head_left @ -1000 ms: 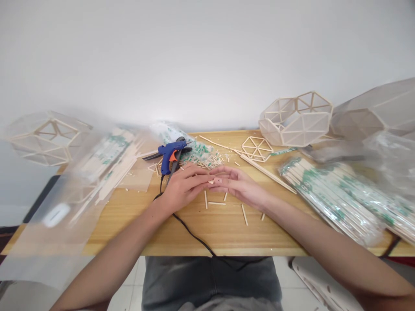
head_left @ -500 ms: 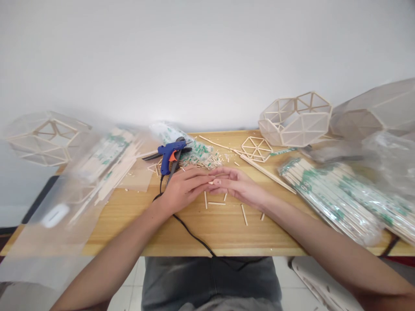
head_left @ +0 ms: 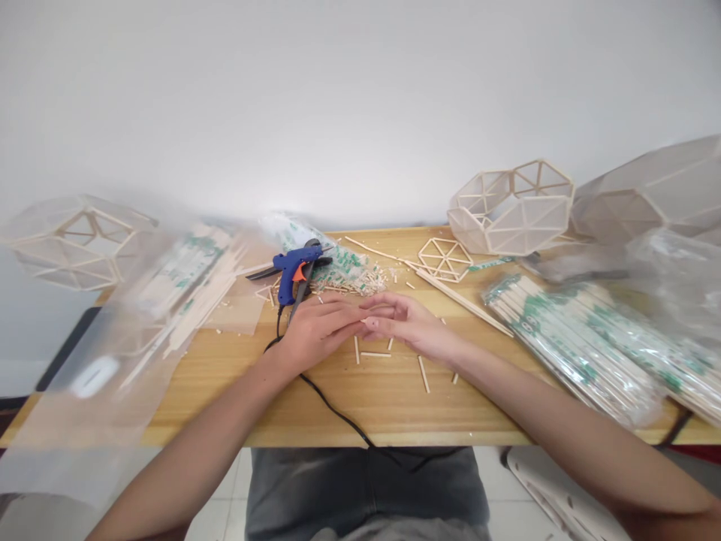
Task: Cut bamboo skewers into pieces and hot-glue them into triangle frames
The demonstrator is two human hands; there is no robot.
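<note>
**Fingertips meet over a tiny stick piece, mid-frame**

Scanning L to R. Far left, blurred: a stick-built frame [head_left: 79, 240] and clear plastic packs [head_left: 185, 263] w/ pale sticks inside. Next, blue glue gun [head_left: 293, 268] lying on the table [head_left: 394, 417] upper centre, its black cord [head_left: 332, 409] running down to the near edge.

Centre now. Left hand [head_left: 315, 330] lies low on the wood just below the gun, fingers stretched flat and side by side, not wrapped round anything; the tips touch the right hand's tips. Between them sits a short stick piece [head_left: 369, 321], small and pale, hard to make out. Right hand [head_left: 414, 327] has thumb and forefinger drawn together, pinched on that piece as far as I can see, other fingers curled loosely above.

My read: a fiddly positioning step, w/ the piece being set or passed at the fingertips. What it calls for is a steady pinch and small moves.

Just below the hands: loose cut sticks [head_left: 375, 354] scattered on the wood. Further R: flat hexagon frame [head_left: 446, 258], a big faceted frame [head_left: 512, 207] upper right, and wrapped stick bundles [head_left: 568, 338] along the right side.
</note>
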